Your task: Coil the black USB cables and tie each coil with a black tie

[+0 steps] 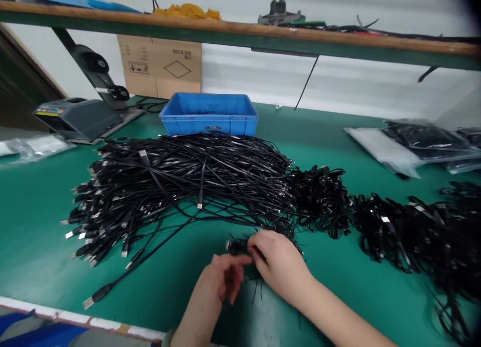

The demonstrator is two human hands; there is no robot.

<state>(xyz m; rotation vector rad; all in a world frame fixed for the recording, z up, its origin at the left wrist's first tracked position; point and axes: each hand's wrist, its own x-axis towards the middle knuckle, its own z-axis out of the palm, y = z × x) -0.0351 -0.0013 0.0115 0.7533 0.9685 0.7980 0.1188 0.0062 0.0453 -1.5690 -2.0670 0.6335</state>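
Note:
A small coiled bunch of black cables sits at the front of the table, pinched by my right hand. My left hand is right beside the bunch, its fingers apart and its thumb reaching toward it. Behind my hands lies a large heap of loose black USB cables, their metal plugs fanned out at the left. One loose cable runs toward the front edge. Several tied or coiled black cable bunches lie to the right.
A blue plastic bin stands behind the heap, next to a grey desktop machine. Plastic bags lie at the right, and another bag at the left. A wood-edged shelf runs overhead. The green table's front edge is near my left arm.

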